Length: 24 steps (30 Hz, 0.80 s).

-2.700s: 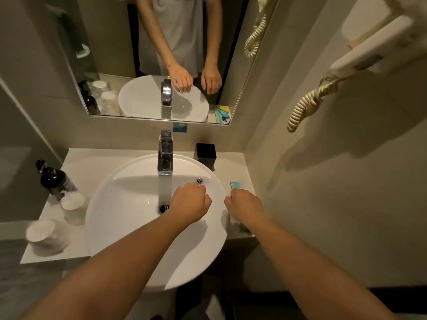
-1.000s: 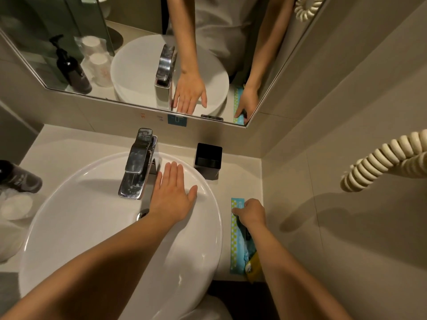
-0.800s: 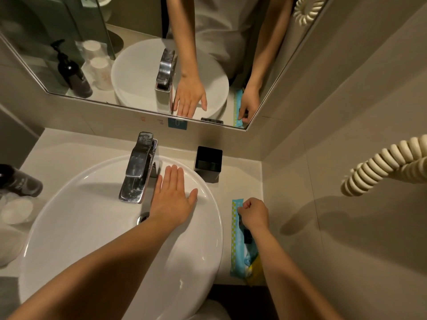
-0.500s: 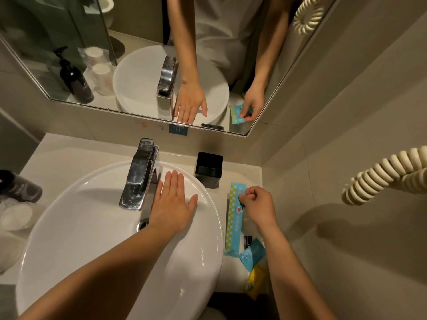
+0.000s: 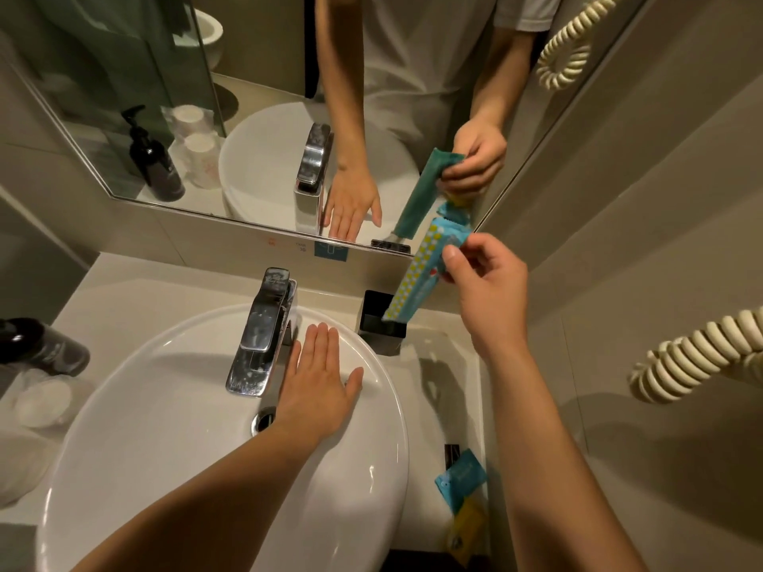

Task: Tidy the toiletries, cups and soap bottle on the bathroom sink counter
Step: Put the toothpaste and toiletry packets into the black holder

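My right hand (image 5: 487, 291) pinches the top of a long blue dotted toiletry packet (image 5: 417, 278), held tilted with its lower end at the mouth of a square black holder (image 5: 377, 328) behind the basin. My left hand (image 5: 320, 381) lies flat and open on the white basin (image 5: 165, 447), beside the chrome tap (image 5: 264, 328). A small blue packet (image 5: 460, 476) and a yellow packet (image 5: 468, 530) lie on the counter at the right. A dark soap bottle (image 5: 41, 348) and white cups (image 5: 41, 402) stand at the left edge.
The beige counter (image 5: 450, 390) ends close to the right wall. A coiled cream cord (image 5: 693, 361) hangs at the right. The mirror (image 5: 247, 97) above the counter reflects the basin, bottle, cups and both hands.
My right hand took hold of the long blue packet on the counter, lifted it and carried it back over the black holder. The left hand stayed flat on the basin.
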### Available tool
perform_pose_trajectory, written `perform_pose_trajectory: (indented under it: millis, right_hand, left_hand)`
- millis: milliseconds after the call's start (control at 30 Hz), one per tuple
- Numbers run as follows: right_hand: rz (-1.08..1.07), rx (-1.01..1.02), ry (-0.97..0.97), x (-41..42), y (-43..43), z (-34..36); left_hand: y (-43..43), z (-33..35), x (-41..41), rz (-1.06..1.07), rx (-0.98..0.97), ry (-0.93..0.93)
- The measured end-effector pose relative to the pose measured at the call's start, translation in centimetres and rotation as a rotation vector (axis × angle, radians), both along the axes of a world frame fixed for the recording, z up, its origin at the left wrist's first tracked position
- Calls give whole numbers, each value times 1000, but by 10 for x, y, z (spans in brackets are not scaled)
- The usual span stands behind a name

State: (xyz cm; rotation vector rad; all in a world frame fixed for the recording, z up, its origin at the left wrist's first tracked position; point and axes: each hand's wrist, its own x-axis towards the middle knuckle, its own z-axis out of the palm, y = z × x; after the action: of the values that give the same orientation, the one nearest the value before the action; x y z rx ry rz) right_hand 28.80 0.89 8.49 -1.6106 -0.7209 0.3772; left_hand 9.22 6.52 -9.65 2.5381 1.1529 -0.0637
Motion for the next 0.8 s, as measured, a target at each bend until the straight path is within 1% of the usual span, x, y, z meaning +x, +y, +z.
perform_pose_trajectory:
  millis: [100, 267, 367, 600, 800]
  right_hand:
    - [-2, 15, 9, -1, 19, -9]
    - [25, -144, 56, -4, 39, -51]
    - [6, -197, 89, -7, 45, -70]
    - [-21, -239, 131, -9, 54, -90]
    - [-48, -250, 97, -8, 54, -94]
  left_hand:
    - [0, 1, 0, 0, -3, 3]
    - [0, -3, 0, 9, -11, -11]
    - [0, -4, 0, 5, -16, -3]
    - [2, -5, -1, 2, -25, -9]
    - [2, -5, -1, 2, -28, 3]
